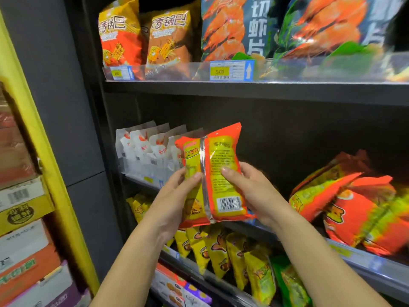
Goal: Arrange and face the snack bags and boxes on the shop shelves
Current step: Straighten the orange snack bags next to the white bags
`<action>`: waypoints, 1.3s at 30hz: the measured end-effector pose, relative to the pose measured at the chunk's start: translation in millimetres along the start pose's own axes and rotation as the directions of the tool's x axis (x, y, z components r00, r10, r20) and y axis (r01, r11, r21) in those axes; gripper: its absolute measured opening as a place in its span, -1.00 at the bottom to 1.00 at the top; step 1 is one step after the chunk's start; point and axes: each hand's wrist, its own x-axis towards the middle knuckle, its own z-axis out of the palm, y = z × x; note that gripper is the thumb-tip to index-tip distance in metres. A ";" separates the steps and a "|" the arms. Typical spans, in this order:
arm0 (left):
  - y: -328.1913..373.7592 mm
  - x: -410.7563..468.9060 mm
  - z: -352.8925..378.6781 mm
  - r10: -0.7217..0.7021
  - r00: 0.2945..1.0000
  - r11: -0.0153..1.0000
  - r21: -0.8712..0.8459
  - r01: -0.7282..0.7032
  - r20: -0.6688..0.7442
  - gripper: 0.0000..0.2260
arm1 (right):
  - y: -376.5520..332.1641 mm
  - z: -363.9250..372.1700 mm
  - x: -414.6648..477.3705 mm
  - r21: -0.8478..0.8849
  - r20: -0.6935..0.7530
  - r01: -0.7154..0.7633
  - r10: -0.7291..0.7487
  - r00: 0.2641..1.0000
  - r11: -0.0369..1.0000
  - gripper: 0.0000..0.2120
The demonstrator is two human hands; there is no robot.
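— Dark metal shelving [243, 91] fills my feed, three tiers of snacks. Where should I start?

— The hands.

— My left hand [174, 196] grasps the left edge of a red and yellow snack bag [221, 165], thumb on the face toward me, fingers curled behind. My right hand [252, 191] grasps the right edge the same way, thumb beside the printed text. I see the bag's back: a centre seam, a barcode low on the right. It is upright, held in the air in front of the middle shelf.

— And around it?

— Just behind and to the left, white bags [143, 149] stand in a row on the middle shelf. To the right on that shelf, matching red bags [345, 207] lie toppled in a heap. Under my wrists, yellow bags [221, 247] stand along the lower shelf, with green bags [290, 284] to their right. On the upper shelf there are two orange bags [120, 36] at left and shrimp-print bags [225, 29] at right, with a price tag [220, 71] on the rail below them. At far left, stacked cartons [22, 218] sit beside a yellow post [37, 140].
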 end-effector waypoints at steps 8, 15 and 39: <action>26.2 5.3 -21.7 0.000 0.994 0.998 -0.069 -0.007 -0.109 -0.49 | -8.4 -6.5 8.9 0.216 -0.088 -0.168 0.190 0.978 0.962 -0.65; 38.8 -1.0 -24.2 0.298 0.936 0.948 0.177 -0.266 -0.186 -0.82 | -5.1 7.0 18.5 0.065 -0.113 -0.029 0.036 0.993 0.997 -0.64; 16.1 -7.1 -55.0 0.097 0.990 0.990 -0.107 -0.086 0.101 -0.02 | 15.6 43.4 26.5 -0.027 0.085 0.138 -0.136 0.987 0.990 -0.47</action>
